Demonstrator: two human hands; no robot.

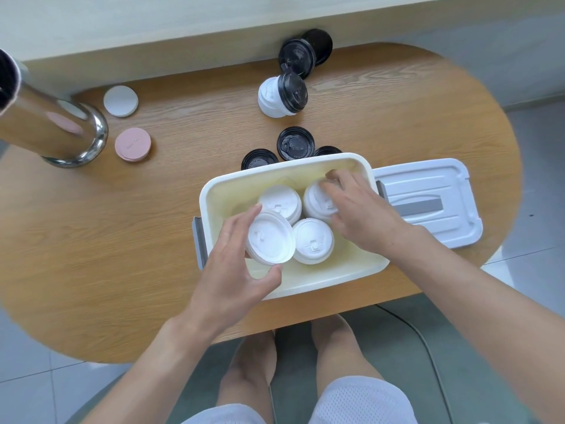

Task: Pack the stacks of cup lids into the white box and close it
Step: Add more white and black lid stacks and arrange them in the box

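The open white box (214, 191) stands at the table's near edge. Inside it are several stacks of white cup lids. My left hand (235, 270) grips a tilted white stack (269, 238) at the box's left side. My right hand (357, 209) rests on the far right white stack (315, 200), fingers curled around it. Two more white stacks (279, 203) (313, 241) stand between them. The box's white cover (428, 203) lies to the right of the box. Black lid stacks (295, 143) sit just behind the box.
Farther back lie a white stack capped by black lids (281, 94) and more black lids (298, 58). A shiny metal post (52, 117) rises at the left, with a white disc (120, 101) and a pink disc (133, 144) beside it. My knees are under the table edge.
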